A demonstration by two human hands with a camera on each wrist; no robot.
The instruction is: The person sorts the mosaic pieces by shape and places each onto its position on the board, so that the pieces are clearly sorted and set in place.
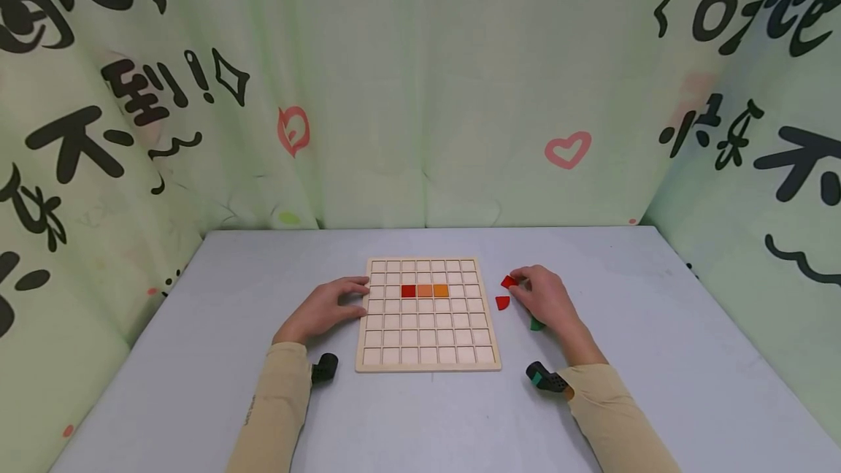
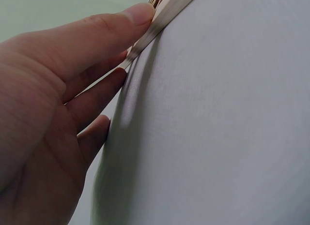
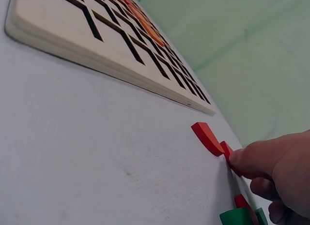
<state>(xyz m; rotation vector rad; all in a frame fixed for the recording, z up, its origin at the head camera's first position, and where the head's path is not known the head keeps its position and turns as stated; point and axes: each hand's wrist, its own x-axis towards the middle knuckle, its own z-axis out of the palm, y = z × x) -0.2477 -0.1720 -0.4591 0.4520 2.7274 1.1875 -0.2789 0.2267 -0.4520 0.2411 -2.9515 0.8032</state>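
A square wooden grid board (image 1: 428,368) lies flat on the table, with one red square (image 1: 409,290) and two orange squares (image 1: 433,290) side by side in one row. Against its left edge rests my left hand (image 1: 325,306), thumb and fingers fairly straight; the left wrist view shows the thumb (image 2: 138,14) on the rim. To the right of the board, my right hand (image 1: 544,296) pinches a small red piece (image 3: 225,150) at the table surface. Another red piece (image 1: 502,303), with a rounded edge, lies just nearer. Fingers partly hide the pinched piece.
Under the right hand, a green piece (image 1: 536,324) lies partly hidden; the right wrist view shows a further red piece (image 3: 241,202) by it. A pale table (image 1: 420,422) carries everything. Printed curtains (image 1: 486,93) hang behind it and at both sides.
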